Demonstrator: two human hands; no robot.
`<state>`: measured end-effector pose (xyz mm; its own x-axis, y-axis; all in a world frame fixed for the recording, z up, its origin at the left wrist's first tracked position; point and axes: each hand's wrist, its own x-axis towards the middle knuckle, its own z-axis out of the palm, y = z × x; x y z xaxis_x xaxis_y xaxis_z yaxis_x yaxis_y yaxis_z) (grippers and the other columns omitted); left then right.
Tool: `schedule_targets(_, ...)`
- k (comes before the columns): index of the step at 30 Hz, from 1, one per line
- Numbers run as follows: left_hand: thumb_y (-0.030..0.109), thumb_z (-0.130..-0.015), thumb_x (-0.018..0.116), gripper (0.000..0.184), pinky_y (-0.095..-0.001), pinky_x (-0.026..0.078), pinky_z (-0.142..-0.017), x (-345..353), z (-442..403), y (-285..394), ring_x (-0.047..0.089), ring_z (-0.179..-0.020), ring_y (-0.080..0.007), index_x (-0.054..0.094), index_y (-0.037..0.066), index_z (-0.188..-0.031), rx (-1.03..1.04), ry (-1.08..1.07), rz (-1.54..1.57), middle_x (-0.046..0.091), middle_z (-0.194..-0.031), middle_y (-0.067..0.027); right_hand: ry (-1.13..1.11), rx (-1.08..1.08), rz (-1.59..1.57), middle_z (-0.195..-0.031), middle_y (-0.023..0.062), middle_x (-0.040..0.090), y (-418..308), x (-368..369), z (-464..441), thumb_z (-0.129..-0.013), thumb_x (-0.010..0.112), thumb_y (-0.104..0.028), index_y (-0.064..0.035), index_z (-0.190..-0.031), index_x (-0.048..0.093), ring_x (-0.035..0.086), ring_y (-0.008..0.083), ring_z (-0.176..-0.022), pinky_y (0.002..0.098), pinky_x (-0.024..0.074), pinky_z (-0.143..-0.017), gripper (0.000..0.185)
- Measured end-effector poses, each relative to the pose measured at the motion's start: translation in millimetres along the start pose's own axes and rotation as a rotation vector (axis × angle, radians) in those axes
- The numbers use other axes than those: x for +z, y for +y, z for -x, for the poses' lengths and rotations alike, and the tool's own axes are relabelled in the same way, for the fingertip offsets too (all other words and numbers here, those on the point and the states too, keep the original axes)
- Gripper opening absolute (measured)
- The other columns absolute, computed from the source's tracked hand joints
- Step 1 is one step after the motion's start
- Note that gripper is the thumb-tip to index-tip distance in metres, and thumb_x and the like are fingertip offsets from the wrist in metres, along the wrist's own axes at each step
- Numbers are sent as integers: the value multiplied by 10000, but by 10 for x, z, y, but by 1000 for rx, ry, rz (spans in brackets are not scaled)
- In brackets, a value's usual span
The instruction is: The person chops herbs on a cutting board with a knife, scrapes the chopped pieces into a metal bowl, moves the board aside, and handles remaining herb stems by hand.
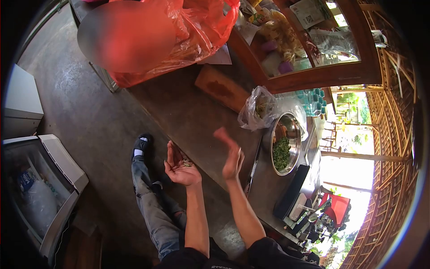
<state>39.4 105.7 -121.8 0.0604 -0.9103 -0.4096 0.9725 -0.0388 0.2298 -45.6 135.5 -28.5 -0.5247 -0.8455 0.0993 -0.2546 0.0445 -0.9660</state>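
My left hand is palm up and cupped, its fingers loosely curled. Several small pale green pieces lie on the palm; they are too small to name, perhaps pods or seeds. To the right of it, my right hand is raised over the dark counter, apart from the left. Its fingertips are smeared by motion, but some fingers look stretched out, and nothing shows in them. A steel bowl with chopped green leaves stands beyond the right hand.
A clear plastic bag and a reddish-brown board lie on the dark counter. Red plastic bags cover its far end, beside a glass-doored cabinet. A glass-topped freezer stands at left.
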Motion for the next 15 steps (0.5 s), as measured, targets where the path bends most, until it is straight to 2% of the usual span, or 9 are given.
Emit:
schedule_targets(3,360,-1089,300,580,-447,332,-1262,-15,14,-10,481,-1461,-284,674,-14,-1326,-21,0,23,590,-1494,-148,-84,-26,575,-1620,168,443,96,-47,-79,-1104,222,-553,42,-1560,405,338,339,-1544,442,235,-1261,772)
schedule_targets(5,357,-1086,307,584,-449,331,-1261,-22,-3,-34,490,-1454,-296,680,-30,-1313,-9,44,25,596,-1485,-161,-267,-111,372,-1572,154,509,-57,254,135,-1098,238,-571,49,-1502,489,402,361,-1506,434,250,-1256,782)
schedule_targets(7,355,-1086,306,581,-446,332,-1260,-43,10,-23,489,-1455,-292,678,-27,-1317,-49,49,55,592,-1490,-159,-615,12,63,-1534,159,549,-243,353,337,-1086,251,-609,62,-1436,557,458,366,-1466,427,292,-1233,816)
schedule_targets(8,354,-1086,306,580,-445,333,-1259,-37,10,-18,489,-1455,-291,678,-27,-1318,-65,46,64,591,-1491,-158,-607,10,62,-1534,159,549,-228,325,386,-1086,251,-609,62,-1436,557,458,366,-1466,427,292,-1233,816)
schedule_targets(10,353,-1089,295,582,-446,330,-1259,-42,-14,23,483,-1461,-288,684,-17,-1312,-47,2,-19,585,-1500,-154,-507,124,-177,-1512,157,571,-139,200,432,-1087,248,-606,74,-1383,595,492,370,-1437,431,318,-1214,819)
schedule_targets(12,350,-1091,290,582,-444,328,-1261,-71,-50,38,481,-1462,-288,686,-17,-1310,-46,-8,-2,584,-1501,-151,-265,85,-60,-1497,180,577,-39,9,272,-1089,267,-600,80,-1389,588,502,378,-1429,431,338,-1198,809)
schedule_targets(13,347,-1094,285,583,-443,325,-1262,-75,-33,39,479,-1463,-288,687,-16,-1307,-57,-16,21,583,-1503,-147,-264,91,-55,-1497,180,577,-55,19,171,-1089,267,-600,80,-1389,588,502,378,-1429,431,338,-1198,809)
schedule_targets(15,349,-1096,281,586,-443,317,-1265,-47,-16,58,470,-1470,-288,686,-18,-1309,-76,-3,18,581,-1506,-145,77,28,396,-1488,193,581,-90,76,3,-1098,294,-562,57,-1401,595,497,391,-1431,446,341,-1202,752)
